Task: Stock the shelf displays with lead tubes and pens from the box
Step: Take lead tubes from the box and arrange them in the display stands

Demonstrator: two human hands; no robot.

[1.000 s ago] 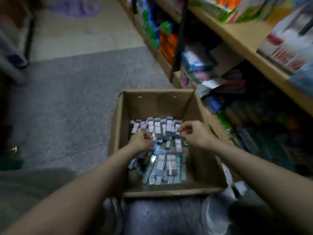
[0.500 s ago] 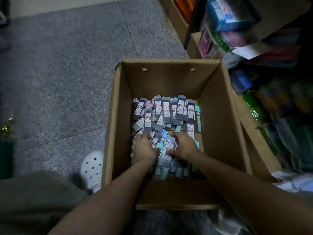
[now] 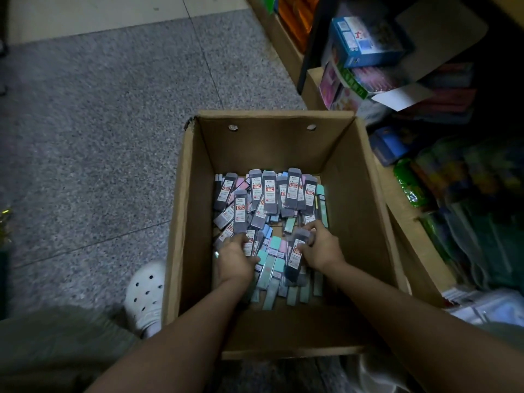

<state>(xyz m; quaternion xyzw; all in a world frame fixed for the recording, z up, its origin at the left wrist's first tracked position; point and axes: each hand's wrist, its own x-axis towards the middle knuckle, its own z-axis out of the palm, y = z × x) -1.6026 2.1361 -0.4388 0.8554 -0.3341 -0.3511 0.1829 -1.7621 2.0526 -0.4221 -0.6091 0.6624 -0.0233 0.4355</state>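
Note:
An open cardboard box point(image 3: 195, 211) stands on the floor below me, its bottom covered with a loose pile of lead tubes point(image 3: 269, 195), dark ones with red-and-white labels over pastel teal, pink and blue ones. Both my hands are inside the box at the near side of the pile. My right hand point(image 3: 321, 248) grips a small bunch of dark lead tubes point(image 3: 296, 256), fingers curled over their tops. My left hand point(image 3: 234, 258) is curled around a few tubes point(image 3: 249, 242) at the left of the pile; its fingertips are hidden.
The wooden shelf unit point(image 3: 402, 211) runs along the right, its low shelf crowded with coloured packs and a blue box point(image 3: 365, 42). Grey speckled floor point(image 3: 99, 137) lies to the left. My foot in a white clog point(image 3: 146, 296) sits beside the box's left wall.
The view has tilted down onto the box. Both hands came from the far rows back to the near part of the pile, and the right hand has lifted a bunch of tubes.

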